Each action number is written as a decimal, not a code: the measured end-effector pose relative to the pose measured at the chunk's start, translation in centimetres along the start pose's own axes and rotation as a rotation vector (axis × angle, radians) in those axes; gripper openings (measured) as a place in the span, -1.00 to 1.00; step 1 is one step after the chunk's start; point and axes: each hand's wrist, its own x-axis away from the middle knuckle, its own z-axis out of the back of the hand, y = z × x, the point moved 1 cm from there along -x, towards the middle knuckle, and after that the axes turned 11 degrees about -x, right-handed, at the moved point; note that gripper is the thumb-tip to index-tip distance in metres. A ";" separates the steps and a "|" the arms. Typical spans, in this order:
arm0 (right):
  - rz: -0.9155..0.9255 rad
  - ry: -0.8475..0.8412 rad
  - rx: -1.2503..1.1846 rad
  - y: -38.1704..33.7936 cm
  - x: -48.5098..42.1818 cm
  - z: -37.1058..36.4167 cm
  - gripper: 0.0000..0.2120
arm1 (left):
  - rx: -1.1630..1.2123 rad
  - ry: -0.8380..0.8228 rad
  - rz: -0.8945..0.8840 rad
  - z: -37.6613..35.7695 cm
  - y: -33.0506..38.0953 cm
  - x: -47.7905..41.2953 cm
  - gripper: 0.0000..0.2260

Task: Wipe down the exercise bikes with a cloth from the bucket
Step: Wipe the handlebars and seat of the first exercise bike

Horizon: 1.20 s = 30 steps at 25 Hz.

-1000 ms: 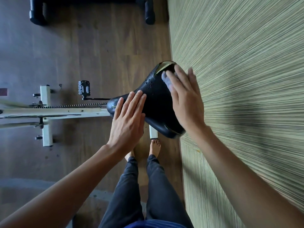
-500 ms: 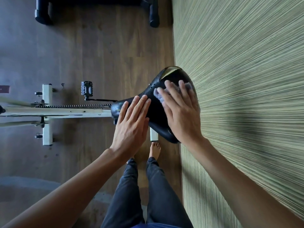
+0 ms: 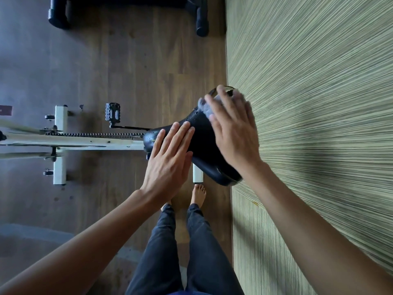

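Note:
The exercise bike's black saddle is wet with droplets and sits at the middle of the view, above its cream frame. My left hand lies flat with straight fingers on the saddle's narrow nose. My right hand presses a pale grey-blue cloth onto the wide rear of the saddle with spread fingers. Most of the cloth is hidden under that palm. No bucket is in view.
A striped green wall runs close along the right of the saddle. A black pedal and chain show left of the saddle. Dark equipment stands on the wooden floor at the top. My bare feet are below the saddle.
My right hand has slid with the cloth from nearer the saddle's middle toward its far rear edge. My left hand stays flat on the nose.

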 end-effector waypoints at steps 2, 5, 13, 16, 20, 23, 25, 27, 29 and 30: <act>-0.151 0.058 -0.053 0.9 1.5 0.5 -0.58 | -0.005 -0.020 0.031 0.1 -0.2 0.2 -0.53; -0.113 0.073 -0.002 -1.6 5.8 -0.4 -0.58 | 0.080 -0.026 0.060 0.3 -0.3 0.3 -0.53; -0.315 0.191 -0.781 -1.9 4.2 1.7 -0.62 | 0.295 0.040 0.273 1.8 6.5 -2.4 -0.58; -0.406 0.178 -0.810 0.7 2.8 3.1 -0.64 | 0.138 -0.023 0.292 0.3 9.7 -3.8 -0.52; -0.370 0.089 -0.810 2.3 2.5 2.6 -0.65 | -0.024 -0.015 0.315 -1.0 9.9 -4.4 -0.43; -0.335 0.077 -0.737 2.3 2.7 1.4 -0.63 | -0.045 0.018 0.302 -0.7 7.6 -4.2 -0.45; -0.301 0.097 -0.594 1.9 3.0 0.4 -0.61 | -0.079 0.019 0.314 -0.4 5.2 -3.1 -0.47; -0.265 0.132 -0.438 1.5 3.3 -0.4 -0.60 | -0.091 0.010 0.351 0.1 2.5 -1.9 -0.50; -0.265 0.178 -0.359 1.3 3.4 -0.9 -0.61 | 0.001 0.012 0.400 0.4 0.4 -1.2 -0.52; -0.271 0.198 -0.339 1.2 3.4 -1.0 -0.62 | 0.073 0.021 0.432 0.5 -0.1 -1.1 -0.53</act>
